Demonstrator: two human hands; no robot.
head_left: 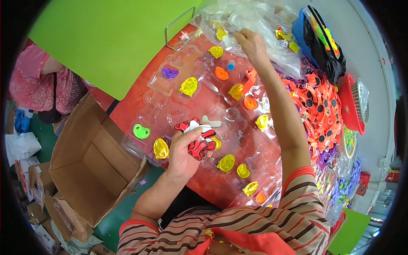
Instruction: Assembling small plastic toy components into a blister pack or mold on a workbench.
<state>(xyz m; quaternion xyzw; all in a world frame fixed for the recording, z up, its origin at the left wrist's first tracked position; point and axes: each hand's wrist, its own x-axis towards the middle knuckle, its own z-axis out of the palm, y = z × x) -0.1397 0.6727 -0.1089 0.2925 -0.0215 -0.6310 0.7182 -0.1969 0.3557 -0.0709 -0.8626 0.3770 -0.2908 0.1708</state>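
Note:
My left hand point(182, 155) is closed round a small stack of flat red-and-white cut-out pieces point(202, 146) with black outlines, the thumb pressed on top. Around it lie clear plastic blister trays point(159, 87) on the red table point(144, 76). Several hold shiny yellow pieces point(188, 86), and some hold pacifier-shaped pieces, among them a green one point(141, 131), a purple one point(170, 72) and an orange one point(221, 73). Stretched to the far side, my right hand point(253, 44) has its fingers pinched together beside a pale flat piece point(229, 41); whether they grip it is unclear.
Clear plastic bags point(263, 21) lie at the far edge. Orange straps with black discs point(318, 106) are heaped right, near a red basket point(352, 106) and a blue container point(299, 25). An open cardboard box point(97, 165) and a green panel point(106, 38) are left, with another person point(46, 85) beyond.

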